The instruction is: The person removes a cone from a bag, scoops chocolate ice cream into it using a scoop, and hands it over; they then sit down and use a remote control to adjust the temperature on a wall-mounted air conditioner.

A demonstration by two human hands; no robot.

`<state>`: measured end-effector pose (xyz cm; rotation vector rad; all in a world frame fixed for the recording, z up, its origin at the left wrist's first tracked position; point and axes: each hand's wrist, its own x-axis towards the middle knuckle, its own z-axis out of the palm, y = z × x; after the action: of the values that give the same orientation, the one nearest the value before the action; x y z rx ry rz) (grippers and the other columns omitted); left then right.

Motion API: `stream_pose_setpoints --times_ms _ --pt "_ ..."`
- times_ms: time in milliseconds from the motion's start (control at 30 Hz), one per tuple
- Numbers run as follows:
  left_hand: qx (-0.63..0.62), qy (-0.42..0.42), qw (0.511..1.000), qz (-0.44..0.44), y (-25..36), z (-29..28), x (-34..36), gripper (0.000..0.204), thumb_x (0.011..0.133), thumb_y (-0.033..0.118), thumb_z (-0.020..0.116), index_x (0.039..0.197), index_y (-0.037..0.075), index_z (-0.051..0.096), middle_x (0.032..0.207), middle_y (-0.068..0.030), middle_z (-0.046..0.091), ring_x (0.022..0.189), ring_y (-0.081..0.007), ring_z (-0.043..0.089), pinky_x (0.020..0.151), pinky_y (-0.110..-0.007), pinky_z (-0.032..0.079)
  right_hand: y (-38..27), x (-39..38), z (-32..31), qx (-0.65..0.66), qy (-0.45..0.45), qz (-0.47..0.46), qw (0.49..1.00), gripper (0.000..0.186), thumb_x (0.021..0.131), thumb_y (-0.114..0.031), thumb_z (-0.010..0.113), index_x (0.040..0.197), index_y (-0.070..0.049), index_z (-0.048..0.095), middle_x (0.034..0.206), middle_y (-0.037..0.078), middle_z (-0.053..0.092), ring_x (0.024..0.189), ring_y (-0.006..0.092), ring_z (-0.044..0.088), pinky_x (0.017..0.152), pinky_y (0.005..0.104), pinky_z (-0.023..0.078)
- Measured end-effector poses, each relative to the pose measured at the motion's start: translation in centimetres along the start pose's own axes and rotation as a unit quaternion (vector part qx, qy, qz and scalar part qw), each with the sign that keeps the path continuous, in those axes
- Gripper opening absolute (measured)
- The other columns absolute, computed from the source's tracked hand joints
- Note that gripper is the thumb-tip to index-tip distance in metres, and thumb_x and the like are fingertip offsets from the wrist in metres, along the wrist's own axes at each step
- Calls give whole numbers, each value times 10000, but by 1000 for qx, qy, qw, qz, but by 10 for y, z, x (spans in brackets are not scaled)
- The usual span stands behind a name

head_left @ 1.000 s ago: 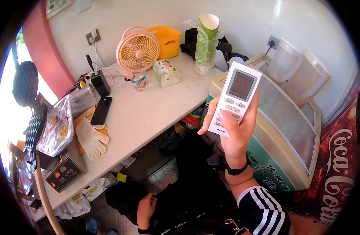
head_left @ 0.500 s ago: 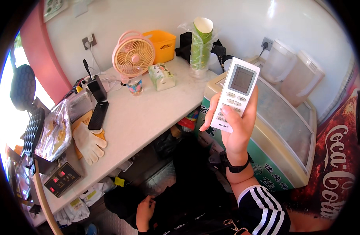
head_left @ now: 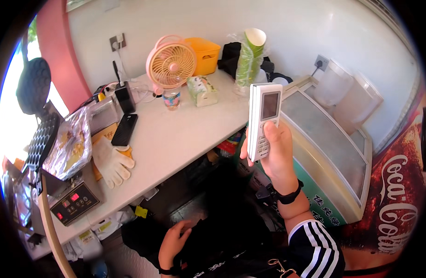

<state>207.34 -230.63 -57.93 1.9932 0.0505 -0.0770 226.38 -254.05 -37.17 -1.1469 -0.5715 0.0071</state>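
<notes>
The right hand [head_left: 280, 155] has turned the white remote [head_left: 256, 118], grip pinching it, so its thumb [head_left: 271, 131] likely reaches the top buttons [head_left: 275, 122].

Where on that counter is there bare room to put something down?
The middle of the counter, bordered by the phone, the glove, the tissue pack and its front edge. The left end is crowded with the waffle iron and a plastic-wrapped bundle; the back holds the fan, basket and paper cups.

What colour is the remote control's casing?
White; the remote control in the right hand shows best in the head view.
</notes>
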Motion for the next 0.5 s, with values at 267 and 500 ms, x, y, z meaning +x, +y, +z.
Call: stream_pose_setpoints --times_ms 267,500 --pt "-272 90 949 133 131 -15 64 362 898 -8 549 1260 -10 524 1131 -97 583 1037 -195 586 918 -304 471 73 -18 49 -103 -20 84 991 350 986 -337 476 996 -5 584 750 0 581 597 32 506 497 182 402" --pt "-367 168 910 91 144 -12 77 322 874 16 633 1180 -55 560 1035 -83 630 959 -155 619 855 -272 508 92 -29 65 -11 -15 106 994 425 1032 -308 312 984 12 587 836 30 614 740 63 547 669 226 452"
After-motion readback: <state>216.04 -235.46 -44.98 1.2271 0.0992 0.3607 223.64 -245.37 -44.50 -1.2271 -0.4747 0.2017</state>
